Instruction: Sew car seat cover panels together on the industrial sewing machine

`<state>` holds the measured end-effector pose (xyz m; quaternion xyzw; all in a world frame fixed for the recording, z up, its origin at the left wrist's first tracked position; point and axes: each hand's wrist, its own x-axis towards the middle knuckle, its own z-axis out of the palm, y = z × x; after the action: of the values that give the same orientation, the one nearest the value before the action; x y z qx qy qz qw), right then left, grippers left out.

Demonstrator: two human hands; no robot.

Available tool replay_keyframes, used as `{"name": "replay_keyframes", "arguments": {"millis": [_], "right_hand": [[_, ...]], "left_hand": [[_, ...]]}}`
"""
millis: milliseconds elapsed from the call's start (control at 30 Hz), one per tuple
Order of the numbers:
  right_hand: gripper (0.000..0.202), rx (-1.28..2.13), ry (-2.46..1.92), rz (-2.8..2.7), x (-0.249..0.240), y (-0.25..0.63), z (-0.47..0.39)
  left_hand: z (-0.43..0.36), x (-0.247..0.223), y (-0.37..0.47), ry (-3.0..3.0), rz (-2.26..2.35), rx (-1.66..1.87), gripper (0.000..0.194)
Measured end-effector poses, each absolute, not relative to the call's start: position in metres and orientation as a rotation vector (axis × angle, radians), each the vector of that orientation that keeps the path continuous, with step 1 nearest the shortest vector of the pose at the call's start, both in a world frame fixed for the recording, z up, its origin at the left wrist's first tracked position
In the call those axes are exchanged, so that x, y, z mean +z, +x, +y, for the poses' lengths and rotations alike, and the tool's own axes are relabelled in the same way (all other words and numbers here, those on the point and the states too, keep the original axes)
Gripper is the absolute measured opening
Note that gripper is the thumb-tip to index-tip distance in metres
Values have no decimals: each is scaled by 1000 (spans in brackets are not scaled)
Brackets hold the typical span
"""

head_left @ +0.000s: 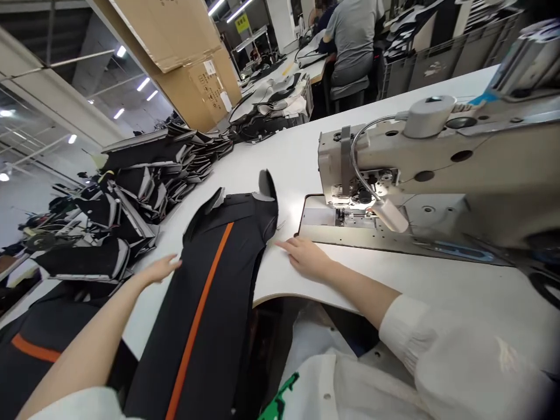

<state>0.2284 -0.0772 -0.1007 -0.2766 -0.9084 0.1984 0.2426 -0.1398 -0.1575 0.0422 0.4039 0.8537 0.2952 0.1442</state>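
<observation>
A long black fabric piece with an orange stripe (207,280) runs from the white tabletop down over its front edge. Its far end has raised, curled flaps. My left hand (160,269) is at the piece's left edge, fingers stretched toward it; whether the fingertips touch the cloth I cannot tell. On the right, my right hand (306,256) rests on the tabletop with its index finger extended, just short of the piece's right edge. Neither hand appears to grip anything. Beyond my right hand stands a sewing machine (385,157), its needle area lit by a small lamp (391,214).
Stacks of black pieces with pale edges (149,157) lie along the left. Another black piece with an orange stripe (30,326) is at lower left. Cardboard boxes (196,87) rise behind. A seated person (354,41) works farther back. Scissors (542,286) lie at far right.
</observation>
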Motion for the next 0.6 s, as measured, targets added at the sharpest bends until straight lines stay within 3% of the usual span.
{"name": "replay_keyframes", "arguments": {"millis": [100, 267, 400, 600], "right_hand": [[49, 382, -677, -2576, -102, 227, -81], [49, 399, -668, -2528, -107, 231, -84], [47, 361, -632, -2387, -105, 242, -77], [34, -92, -352, -2577, -80, 267, -46]], "left_hand": [[-72, 0, -84, 1335, 2353, 766, 22], [13, -73, 49, 1708, 2067, 673, 32], [-13, -98, 90, 1991, 1705, 509, 37], [-90, -97, 41, 2472, 931, 249, 38]]}}
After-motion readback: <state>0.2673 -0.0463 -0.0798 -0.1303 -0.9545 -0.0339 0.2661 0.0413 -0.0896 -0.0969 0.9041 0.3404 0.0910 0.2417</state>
